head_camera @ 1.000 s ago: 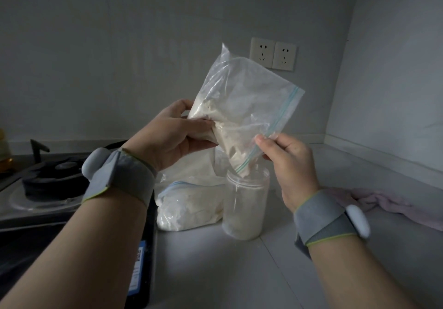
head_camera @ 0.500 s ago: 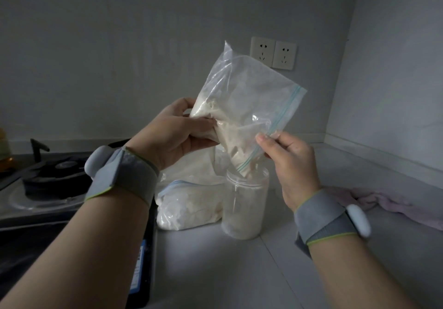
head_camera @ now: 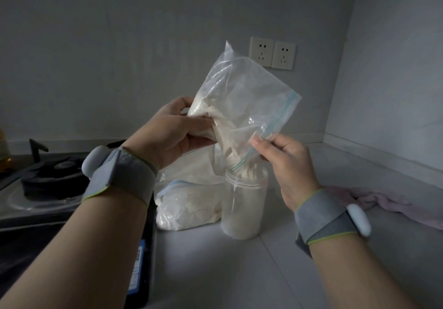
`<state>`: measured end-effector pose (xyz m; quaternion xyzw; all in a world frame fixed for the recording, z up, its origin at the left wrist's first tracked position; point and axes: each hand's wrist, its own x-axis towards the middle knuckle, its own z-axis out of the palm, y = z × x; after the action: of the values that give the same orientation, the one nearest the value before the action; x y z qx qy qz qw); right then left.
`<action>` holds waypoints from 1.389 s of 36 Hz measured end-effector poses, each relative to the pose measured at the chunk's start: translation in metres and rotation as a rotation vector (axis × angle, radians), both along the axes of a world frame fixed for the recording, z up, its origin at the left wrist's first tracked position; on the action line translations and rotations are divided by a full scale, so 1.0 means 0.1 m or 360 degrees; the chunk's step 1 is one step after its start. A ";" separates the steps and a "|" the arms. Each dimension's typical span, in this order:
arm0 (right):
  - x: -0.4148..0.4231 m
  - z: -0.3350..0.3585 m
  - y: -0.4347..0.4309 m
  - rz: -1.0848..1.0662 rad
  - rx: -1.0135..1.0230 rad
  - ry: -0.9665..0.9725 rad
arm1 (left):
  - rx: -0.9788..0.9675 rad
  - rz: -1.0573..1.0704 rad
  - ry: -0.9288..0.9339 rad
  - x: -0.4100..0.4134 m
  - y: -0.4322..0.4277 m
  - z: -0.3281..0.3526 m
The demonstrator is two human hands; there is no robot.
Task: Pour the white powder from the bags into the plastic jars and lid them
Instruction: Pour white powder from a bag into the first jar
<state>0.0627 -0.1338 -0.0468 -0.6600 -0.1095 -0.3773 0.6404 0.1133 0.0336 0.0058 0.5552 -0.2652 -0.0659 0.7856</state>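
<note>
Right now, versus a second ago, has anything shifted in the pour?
Barely. The bag lifted slightly; powder keeps spilling from its mouth into the jar. Left hand keeps its grip on the bag's side, right hand still pinches the zip edge. Jar, spare bag and cloth stayed put.

A jar [head_camera: 243,208] stands on the tabletop [head_camera: 239,272], with a bag [head_camera: 242,107] held tilted directly above it, lowest corner at the jar's mouth. The left hand [head_camera: 172,133] grips the bag above and left of the jar, and the right hand [head_camera: 287,164] pinches it just above and right. A second bag [head_camera: 189,203] lies just left of the jar, a stove [head_camera: 48,184] farther left, a cloth [head_camera: 388,203] well right, and wall sockets [head_camera: 272,53] behind and above.
</note>
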 end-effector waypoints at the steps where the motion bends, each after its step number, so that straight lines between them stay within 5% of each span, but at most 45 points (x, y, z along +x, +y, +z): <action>1: 0.00 0.00 0.00 0.0010 0.0002 0.0010 | 0.0000 -0.0002 0.0005 0.00 0.00 0.00; 21: 0.02 -0.01 -0.01 -0.0001 -0.0036 -0.0078 | 0.0574 0.0165 -0.0232 -0.01 0.07 0.03; 40: 0.01 0.00 -0.01 -0.0011 -0.0013 -0.0048 | 0.0696 0.0062 0.0009 -0.09 0.06 0.05; 50: 0.01 0.00 0.02 0.0031 0.0022 -0.0041 | 0.0663 0.0072 -0.0151 -0.06 0.10 0.04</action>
<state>0.0638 -0.1313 -0.0471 -0.6496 -0.1213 -0.3803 0.6471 0.1072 0.0439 0.0103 0.7137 -0.2700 -0.0753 0.6419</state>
